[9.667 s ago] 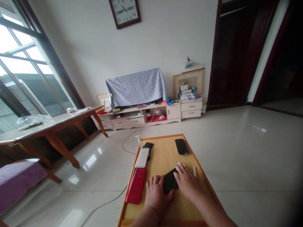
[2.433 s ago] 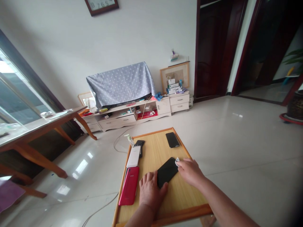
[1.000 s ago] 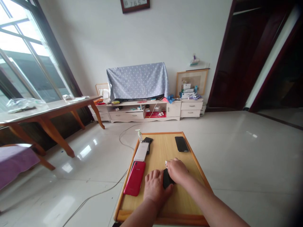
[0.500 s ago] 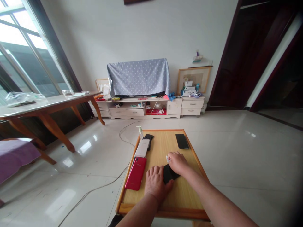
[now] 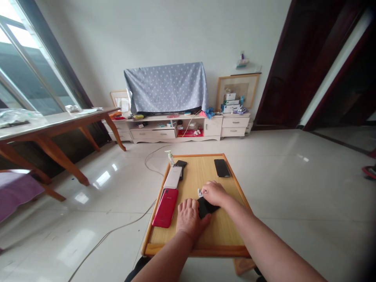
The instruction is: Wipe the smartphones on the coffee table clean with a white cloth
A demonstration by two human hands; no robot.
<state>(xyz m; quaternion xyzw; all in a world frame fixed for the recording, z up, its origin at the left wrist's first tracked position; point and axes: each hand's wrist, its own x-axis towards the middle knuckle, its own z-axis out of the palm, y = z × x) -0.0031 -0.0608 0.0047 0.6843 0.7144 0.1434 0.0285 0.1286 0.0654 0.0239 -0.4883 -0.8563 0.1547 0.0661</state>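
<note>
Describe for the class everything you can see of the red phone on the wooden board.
The red phone lies flat on the light wooden board, glossy back up, with pale lettering near its top. Its long side runs along the board's left edge. Its top end meets or nearly meets a white phone; the left hand lies just beside it.

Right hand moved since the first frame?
Yes. The right hand has moved forward: against the red phone, it now sits level with that phone's far end, not its lower half.
</note>
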